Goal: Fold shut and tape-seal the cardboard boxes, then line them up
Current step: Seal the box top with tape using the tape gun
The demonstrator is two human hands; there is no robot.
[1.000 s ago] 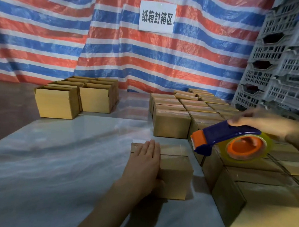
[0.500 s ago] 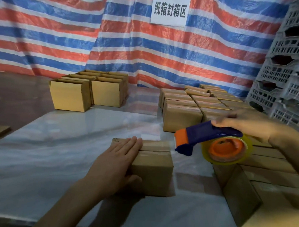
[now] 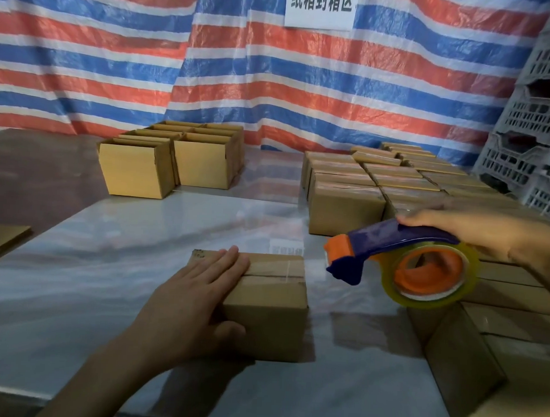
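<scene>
Pinning light, stiff box (image 3: 264, 305) near tabletop's front edge under flat, spread left hand (image 3: 197, 302); right hand (image 3: 465, 229) fingers wrapped around tape dispenser (image 3: 403, 264); best gripped by sides.

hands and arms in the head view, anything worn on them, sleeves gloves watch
Both are bare. The left hand has no glove or ring showing, and its forearm runs uncovered to the bottom edge of the picture with no sleeve or watch. The right hand is also ungloved, and its wrist and forearm are uncovered as far as the right edge of the picture. No markings show on either.
</scene>
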